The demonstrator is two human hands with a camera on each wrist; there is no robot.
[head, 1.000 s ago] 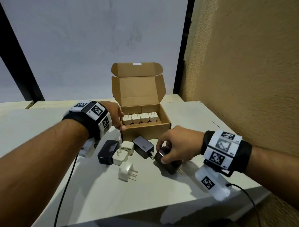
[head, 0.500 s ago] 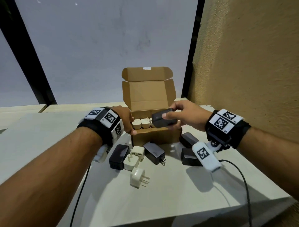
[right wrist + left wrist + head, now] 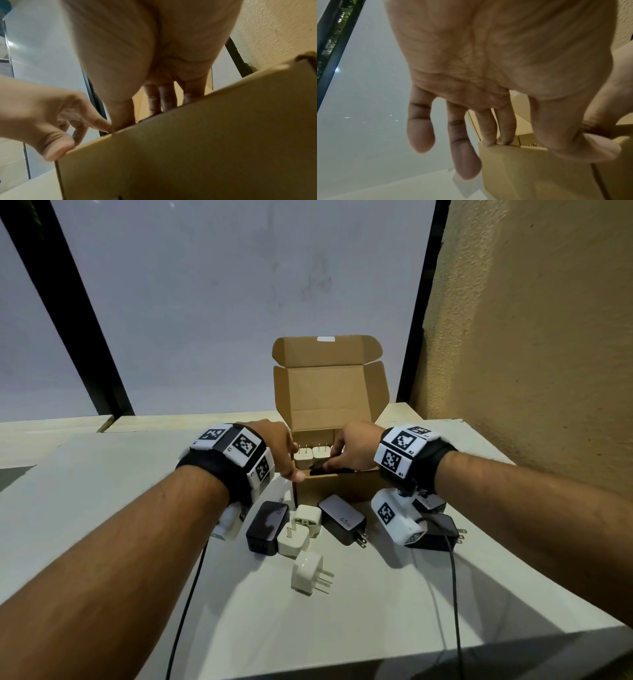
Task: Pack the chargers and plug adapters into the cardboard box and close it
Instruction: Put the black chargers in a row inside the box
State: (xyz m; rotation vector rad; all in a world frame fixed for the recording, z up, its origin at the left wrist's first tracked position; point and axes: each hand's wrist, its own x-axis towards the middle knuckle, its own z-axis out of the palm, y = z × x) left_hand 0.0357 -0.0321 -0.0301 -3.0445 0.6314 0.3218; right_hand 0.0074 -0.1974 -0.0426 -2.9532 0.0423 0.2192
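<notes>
Right hand reaches down into the open cardboard box, fingers closed around a black charger held just inside the front wall, beside the white adapters standing in a row along the back of the box. Left hand grips the box's front-left corner, thumb on the outside and two fingertips on the rim. The lid stands upright. On the table in front of the box lie two more black chargers, and three white adapters near them. Another black charger lies toward the table's right edge, partly hidden by the wrist camera.
</notes>
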